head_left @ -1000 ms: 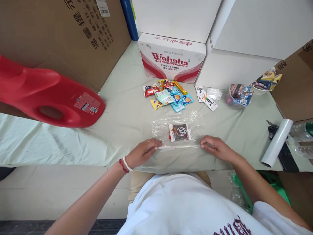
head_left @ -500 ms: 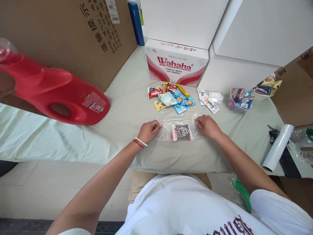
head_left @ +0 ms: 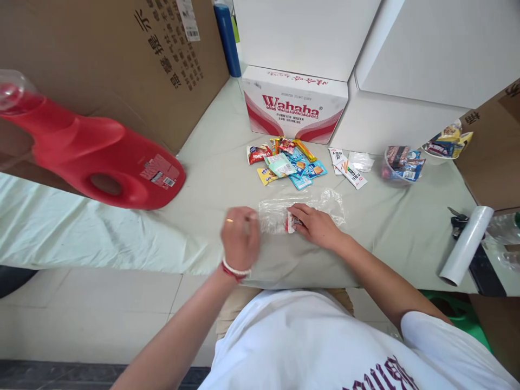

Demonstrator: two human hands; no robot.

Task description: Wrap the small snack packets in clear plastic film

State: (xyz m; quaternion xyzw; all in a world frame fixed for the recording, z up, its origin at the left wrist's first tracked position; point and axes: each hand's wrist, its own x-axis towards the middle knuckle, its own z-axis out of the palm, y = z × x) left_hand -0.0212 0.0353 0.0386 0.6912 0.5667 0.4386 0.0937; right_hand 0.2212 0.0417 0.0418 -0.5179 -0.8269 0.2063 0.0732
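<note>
A sheet of clear plastic wrap (head_left: 331, 203) lies spread on the table near its front edge. On it is a small snack packet (head_left: 290, 222) with a pale left edge, mostly covered by my right hand (head_left: 311, 221). The fingers of that hand curl over the packet and grip it. My left hand (head_left: 241, 235) is just left of the wrap, apart from it, with the fingers bent inward. Motion smears it, so whether it holds anything is unclear.
Behind the wrap lie several colourful snack packets (head_left: 298, 162), with white packets (head_left: 351, 173) to their right. A clear tub (head_left: 400, 165) of snacks stands farther right, near a plastic wrap roll (head_left: 467, 246). A large red bottle (head_left: 105, 157) is at left; a Wahaba carton (head_left: 296, 108) stands behind.
My left hand has let go of the wrap's left end and drawn back toward me. My right hand has left the wrap's right end and moved left onto the snack packet.
</note>
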